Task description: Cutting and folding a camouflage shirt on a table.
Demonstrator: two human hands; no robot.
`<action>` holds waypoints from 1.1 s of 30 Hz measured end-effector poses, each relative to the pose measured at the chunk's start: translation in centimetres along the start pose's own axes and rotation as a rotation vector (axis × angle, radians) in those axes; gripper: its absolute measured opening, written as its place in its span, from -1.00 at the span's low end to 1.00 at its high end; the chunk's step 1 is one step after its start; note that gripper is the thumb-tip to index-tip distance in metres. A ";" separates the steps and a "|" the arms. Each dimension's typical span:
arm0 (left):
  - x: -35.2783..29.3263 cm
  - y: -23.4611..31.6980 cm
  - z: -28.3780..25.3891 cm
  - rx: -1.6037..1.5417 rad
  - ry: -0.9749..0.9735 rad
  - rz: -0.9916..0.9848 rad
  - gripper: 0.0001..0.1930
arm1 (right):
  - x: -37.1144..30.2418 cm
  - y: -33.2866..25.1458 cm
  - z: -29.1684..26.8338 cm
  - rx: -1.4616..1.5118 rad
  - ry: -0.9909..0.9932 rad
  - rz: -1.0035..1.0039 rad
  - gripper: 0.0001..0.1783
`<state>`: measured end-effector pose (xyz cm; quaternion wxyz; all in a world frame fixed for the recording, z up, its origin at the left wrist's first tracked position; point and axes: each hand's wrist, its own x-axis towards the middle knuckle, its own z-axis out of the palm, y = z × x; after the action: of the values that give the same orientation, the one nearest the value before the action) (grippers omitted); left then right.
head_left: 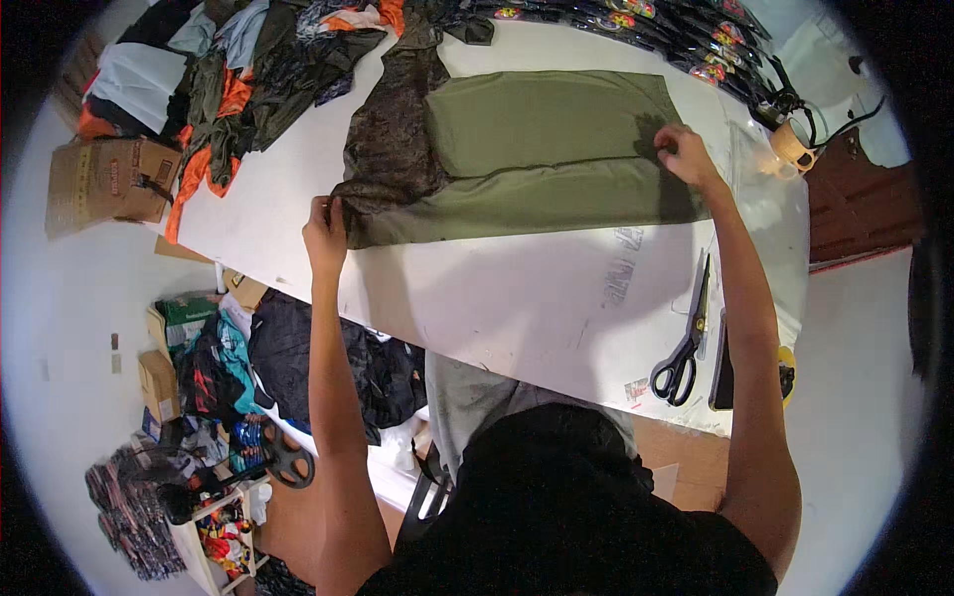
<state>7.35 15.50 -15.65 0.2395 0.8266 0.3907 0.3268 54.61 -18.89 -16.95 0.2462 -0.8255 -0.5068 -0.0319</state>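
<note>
An olive green garment [542,149] with dark patterned camouflage sleeves lies folded lengthwise on the white table [497,298]. My left hand [325,230] pinches the camouflage end of it near the table's left edge. My right hand [684,152] presses and grips the garment's green right edge. Both arms reach in from the lower edge.
Black-handled scissors [684,348] and a dark flat object [722,368] lie at the table's near right. A clear plastic bag [770,194] and a tape roll [792,142] sit at far right. Piled clothes [248,70] cover the far left; packaged garments [676,30] line the far edge. Boxes and clothes lie on the floor at left.
</note>
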 end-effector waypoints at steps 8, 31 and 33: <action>1.8 -0.5 0.6 0.055 -0.198 -0.336 -0.44 | -0.9 0.8 -0.6 -0.048 -0.170 0.012 -0.84; -2.2 1.2 3.0 0.268 0.294 0.136 -0.67 | -1.5 -5.9 2.1 -0.121 0.065 -0.068 -0.65; -5.2 2.5 3.7 0.267 0.256 0.082 -0.63 | -2.6 -8.8 3.5 -0.101 0.067 -0.131 -0.58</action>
<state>8.75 9.39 -18.37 0.0623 0.8179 0.4238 0.3841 45.18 -16.31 -17.49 0.2186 -0.8003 -0.5492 -0.1009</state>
